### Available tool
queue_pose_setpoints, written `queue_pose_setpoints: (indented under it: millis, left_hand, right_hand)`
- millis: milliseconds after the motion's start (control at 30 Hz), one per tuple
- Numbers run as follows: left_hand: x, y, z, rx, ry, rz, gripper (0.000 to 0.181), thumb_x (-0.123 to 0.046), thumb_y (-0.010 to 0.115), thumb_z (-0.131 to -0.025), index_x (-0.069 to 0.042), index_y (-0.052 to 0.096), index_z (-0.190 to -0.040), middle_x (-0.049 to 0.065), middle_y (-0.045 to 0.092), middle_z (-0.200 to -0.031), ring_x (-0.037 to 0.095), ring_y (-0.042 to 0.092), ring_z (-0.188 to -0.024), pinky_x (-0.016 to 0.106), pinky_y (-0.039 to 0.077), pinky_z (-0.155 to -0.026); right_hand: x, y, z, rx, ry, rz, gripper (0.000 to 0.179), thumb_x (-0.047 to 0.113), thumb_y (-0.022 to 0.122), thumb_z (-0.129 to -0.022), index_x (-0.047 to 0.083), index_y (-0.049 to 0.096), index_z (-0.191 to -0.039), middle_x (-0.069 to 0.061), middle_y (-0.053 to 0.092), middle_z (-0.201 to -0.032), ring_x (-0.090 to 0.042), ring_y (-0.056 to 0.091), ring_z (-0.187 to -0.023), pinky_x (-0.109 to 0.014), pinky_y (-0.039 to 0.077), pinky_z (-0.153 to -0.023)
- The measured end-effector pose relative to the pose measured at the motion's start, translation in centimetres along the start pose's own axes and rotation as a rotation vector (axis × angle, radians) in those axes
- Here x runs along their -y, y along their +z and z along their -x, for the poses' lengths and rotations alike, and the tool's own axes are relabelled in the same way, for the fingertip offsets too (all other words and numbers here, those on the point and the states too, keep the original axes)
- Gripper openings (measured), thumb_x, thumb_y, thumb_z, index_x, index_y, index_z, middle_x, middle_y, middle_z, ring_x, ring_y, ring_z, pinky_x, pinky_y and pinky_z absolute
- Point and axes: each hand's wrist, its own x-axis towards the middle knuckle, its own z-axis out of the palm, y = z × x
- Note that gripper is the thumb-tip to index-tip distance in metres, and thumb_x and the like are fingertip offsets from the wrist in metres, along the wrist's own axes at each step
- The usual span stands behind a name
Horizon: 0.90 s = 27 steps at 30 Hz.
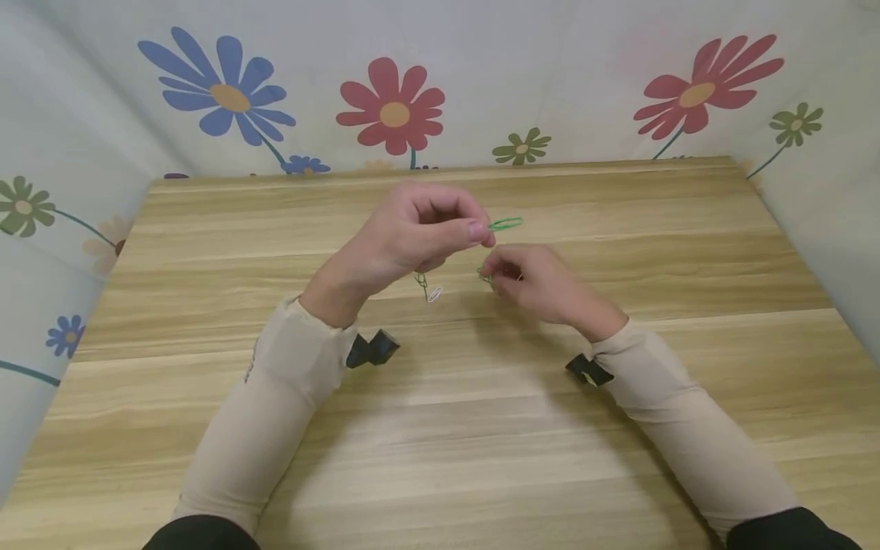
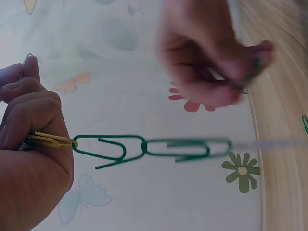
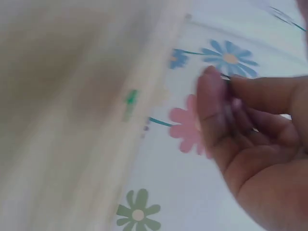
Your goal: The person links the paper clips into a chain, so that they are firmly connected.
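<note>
Above the tabletop (image 1: 440, 458), left hand (image 1: 406, 235) and right hand (image 1: 543, 285) pinch green paperclips (image 1: 507, 224).

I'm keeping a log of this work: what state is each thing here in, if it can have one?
Left hand: fingers curled, gripping the yellow paper clip
Right hand: fingertips pinching a small green thing, blurred
Yellow paper clip: partly hidden, linked
First green paper clip: linked, one wire end splayed
Second green paper clip: linked, hanging
White paper clip: hanging at the lower end
Bright green paper clip: by the left thumb, apparently pinched
</note>
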Motion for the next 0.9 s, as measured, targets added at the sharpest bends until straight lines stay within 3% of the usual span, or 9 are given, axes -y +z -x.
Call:
queue_pose_setpoints:
  millis: [100, 200, 400, 500, 667, 900]
  left_hand:
    - [0.0, 0.1, -0.1, -0.003, -0.01, -0.005, 0.013, -0.006, 0.061, -0.094, 0.002, 0.071, -0.092, 0.009, 0.053, -0.065, 0.017, 0.024, -0.044, 0.027, 0.019, -0.042]
    - [0.2, 0.3, -0.3, -0.006, -0.011, -0.024, 0.012, -0.006, 0.062, -0.094, 0.002, 0.071, -0.091, 0.009, 0.052, -0.067, 0.017, 0.023, -0.047, 0.028, 0.022, -0.045]
    - [0.5, 0.6, -0.4, -0.007, -0.002, -0.124, 0.01, -0.005, 0.064, -0.094, 0.0, 0.072, -0.089, 0.012, 0.059, -0.079, 0.02, 0.042, -0.064, 0.03, 0.039, -0.061]
    - [0.5, 0.7, -0.4, -0.005, -0.012, -0.175, 0.01, -0.006, 0.065, -0.093, -0.003, 0.071, -0.087, 0.012, 0.061, -0.079, 0.023, 0.048, -0.068, 0.031, 0.042, -0.063]
    - [0.5, 0.9, -0.5, -0.004, -0.023, -0.23, 0.011, -0.008, 0.065, -0.093, -0.005, 0.069, -0.083, 0.01, 0.058, -0.074, 0.023, 0.045, -0.063, 0.03, 0.039, -0.058]
    - [0.5, 1.1, -0.4, -0.029, 0.003, -0.207, 0.012, -0.008, 0.064, -0.092, -0.005, 0.067, -0.081, 0.011, 0.055, -0.073, 0.022, 0.044, -0.062, 0.03, 0.038, -0.057]
  right_hand:
    - [0.6, -1.4, 0.6, -0.128, -0.021, -0.278, 0.013, -0.007, 0.062, -0.094, -0.007, 0.069, -0.105, -0.012, 0.068, -0.092, -0.02, 0.062, -0.073, -0.03, 0.054, -0.066]
    - [1.3, -2.2, 1.2, -0.226, -0.109, -0.486, 0.013, -0.012, 0.062, -0.092, -0.012, 0.067, -0.104, -0.014, 0.068, -0.094, -0.021, 0.063, -0.07, -0.029, 0.055, -0.065]
    - [3.0, -3.0, 2.4, -0.335, -0.29, -0.667, 0.011, -0.015, 0.061, -0.09, -0.014, 0.065, -0.101, -0.016, 0.066, -0.088, -0.021, 0.065, -0.07, -0.031, 0.057, -0.067]
    - [3.9, -3.2, 2.9, -0.412, -0.373, -0.664, 0.011, -0.014, 0.062, -0.09, -0.016, 0.063, -0.101, -0.017, 0.066, -0.089, -0.022, 0.066, -0.071, -0.031, 0.058, -0.067]
    - [5.2, -3.3, 3.6, -0.564, -0.504, -0.526, 0.008, -0.014, 0.062, -0.089, -0.017, 0.063, -0.095, -0.016, 0.066, -0.087, -0.023, 0.065, -0.07, -0.029, 0.056, -0.066]
    - [6.3, -3.1, 3.7, -0.631, -0.627, -0.401, 0.004, -0.015, 0.063, -0.087, -0.015, 0.065, -0.09, -0.017, 0.064, -0.083, -0.022, 0.063, -0.071, -0.027, 0.052, -0.063]
